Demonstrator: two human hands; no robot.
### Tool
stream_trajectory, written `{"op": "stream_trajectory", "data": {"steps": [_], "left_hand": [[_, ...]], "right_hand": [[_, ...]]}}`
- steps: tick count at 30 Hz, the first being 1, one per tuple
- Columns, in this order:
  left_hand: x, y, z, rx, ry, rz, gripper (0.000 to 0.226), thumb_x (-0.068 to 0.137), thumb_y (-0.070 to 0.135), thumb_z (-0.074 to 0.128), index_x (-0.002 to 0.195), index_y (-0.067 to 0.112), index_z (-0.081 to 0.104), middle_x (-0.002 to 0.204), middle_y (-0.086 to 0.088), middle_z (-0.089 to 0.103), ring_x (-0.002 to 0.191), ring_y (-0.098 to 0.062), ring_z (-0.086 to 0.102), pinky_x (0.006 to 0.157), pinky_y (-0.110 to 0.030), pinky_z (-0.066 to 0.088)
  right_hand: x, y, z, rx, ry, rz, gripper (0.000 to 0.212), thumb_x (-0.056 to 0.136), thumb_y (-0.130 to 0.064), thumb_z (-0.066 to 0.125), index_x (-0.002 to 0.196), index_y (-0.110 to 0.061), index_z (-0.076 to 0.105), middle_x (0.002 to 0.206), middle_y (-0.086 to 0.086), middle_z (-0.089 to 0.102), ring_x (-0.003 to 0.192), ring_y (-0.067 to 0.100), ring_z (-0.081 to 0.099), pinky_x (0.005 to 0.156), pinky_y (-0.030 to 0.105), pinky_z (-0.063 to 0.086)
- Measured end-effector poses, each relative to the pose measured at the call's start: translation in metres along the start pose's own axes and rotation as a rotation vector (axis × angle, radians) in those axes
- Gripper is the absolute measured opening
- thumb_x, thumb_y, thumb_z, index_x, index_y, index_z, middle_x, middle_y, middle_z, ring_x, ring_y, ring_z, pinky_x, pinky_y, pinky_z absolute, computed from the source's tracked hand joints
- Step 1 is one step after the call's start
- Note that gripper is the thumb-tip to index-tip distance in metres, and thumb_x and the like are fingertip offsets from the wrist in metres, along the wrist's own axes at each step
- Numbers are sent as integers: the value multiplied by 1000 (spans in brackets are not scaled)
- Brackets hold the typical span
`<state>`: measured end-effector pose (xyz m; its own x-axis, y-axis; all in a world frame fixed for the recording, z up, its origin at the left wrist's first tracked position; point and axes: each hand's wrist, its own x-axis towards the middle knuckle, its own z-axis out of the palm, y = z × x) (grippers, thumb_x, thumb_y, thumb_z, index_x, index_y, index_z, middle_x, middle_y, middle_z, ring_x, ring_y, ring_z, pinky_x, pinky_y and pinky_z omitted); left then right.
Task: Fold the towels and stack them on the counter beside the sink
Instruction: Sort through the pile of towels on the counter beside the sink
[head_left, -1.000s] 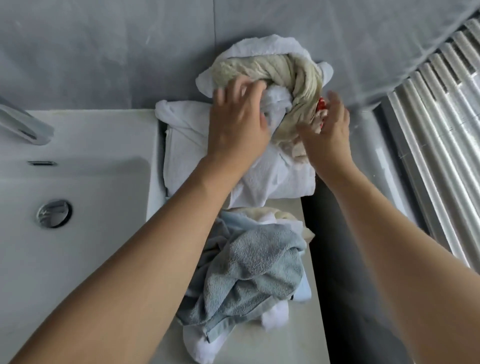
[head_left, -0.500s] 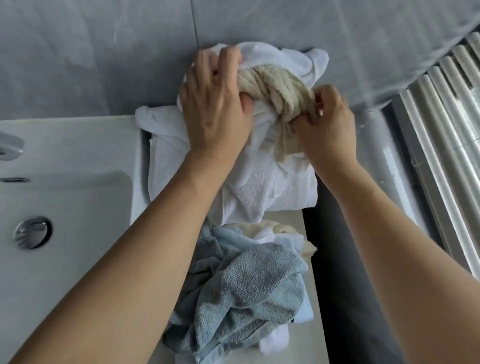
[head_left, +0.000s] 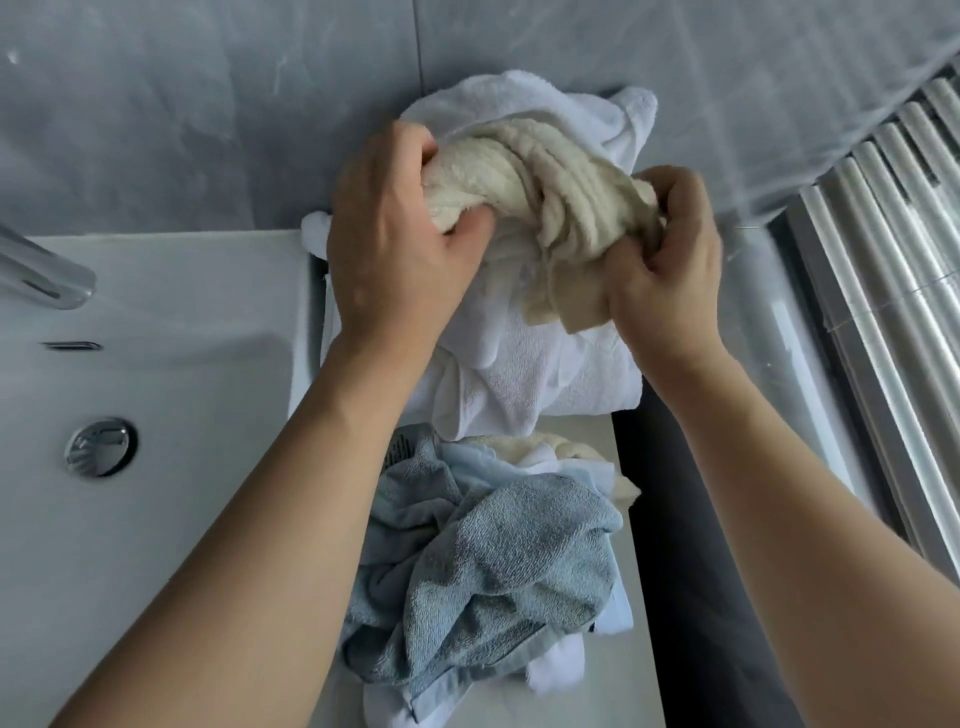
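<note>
The left hand (head_left: 395, 244) and the right hand (head_left: 665, 275) both grip a twisted cream towel (head_left: 545, 192) at the upper centre, fingers curled tightly around its two ends. Under it lies a white towel (head_left: 535, 374) against the grey wall (head_left: 208, 114). Lower centre, a crumpled blue-grey towel (head_left: 493, 566) covers the narrow counter (head_left: 587, 447), between the sink (head_left: 156, 364) at left and a dark gap at right.
</note>
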<state>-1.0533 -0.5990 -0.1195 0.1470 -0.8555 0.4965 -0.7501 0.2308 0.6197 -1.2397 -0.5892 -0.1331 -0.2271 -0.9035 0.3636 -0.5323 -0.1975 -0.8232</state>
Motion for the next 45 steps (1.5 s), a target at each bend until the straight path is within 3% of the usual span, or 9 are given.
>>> {"op": "stream_trajectory", "data": {"steps": [5,8,13,18,25,30,32,35,45], "left_hand": [[-12,12,-10,-203,-103,32,29,77,15,65,100,2,54,88,4,51,73,-4,45,66,-6,29],[-20,22,-24,-295,-155,96,28,79,5,63,104,-2,53,85,11,48,66,0,47,61,-9,33],[-41,32,-56,-356,-202,186,41,79,4,59,120,2,58,101,16,55,74,2,53,68,-11,41],[-71,33,-83,-450,-158,148,41,79,-3,61,119,1,62,109,11,60,98,4,57,85,-18,45],[-129,-2,-119,-389,-350,-78,35,75,14,69,105,31,63,89,19,66,78,-6,61,66,-28,51],[-198,-46,-86,79,-782,-171,58,85,15,65,133,36,40,125,6,57,109,-26,58,86,-40,48],[-242,-58,-59,309,-1109,-132,91,89,26,58,157,32,-2,159,-4,27,143,-32,31,113,-49,31],[-272,-73,-34,523,-1209,-60,102,93,47,43,140,23,-44,165,-2,-18,152,-28,-17,122,-55,-5],[-178,-46,-47,151,-1190,-348,69,95,11,41,158,27,19,165,1,18,148,-25,25,119,-39,25]], "right_hand": [[-11,7,9,-279,-297,-231,81,70,-40,63,138,0,44,138,15,46,133,30,41,111,47,32],[-19,2,2,-298,-163,-122,65,71,-51,74,118,-9,56,118,5,61,112,22,56,98,42,43],[-39,-29,-28,-147,-174,-30,39,75,-18,73,105,-8,50,85,-6,61,73,16,59,62,43,48],[-59,-51,-55,-207,-194,-204,43,66,-6,70,106,-5,55,88,-8,59,77,17,56,65,30,42],[-112,-45,-68,-170,-453,-14,52,67,-19,55,119,-22,56,95,-4,58,78,-3,53,70,13,43],[-170,14,-23,-618,-948,193,70,82,-25,51,148,-35,31,140,4,39,127,30,42,104,44,38],[-208,35,-6,-765,-1079,315,76,90,-24,49,154,-34,9,152,4,23,136,33,30,108,48,31],[-232,48,7,-777,-996,330,80,89,-23,47,154,-29,1,151,6,17,137,36,24,112,51,24],[-174,7,-13,-489,-905,402,71,92,-32,52,155,-24,19,159,3,18,145,28,17,116,43,20]]}}
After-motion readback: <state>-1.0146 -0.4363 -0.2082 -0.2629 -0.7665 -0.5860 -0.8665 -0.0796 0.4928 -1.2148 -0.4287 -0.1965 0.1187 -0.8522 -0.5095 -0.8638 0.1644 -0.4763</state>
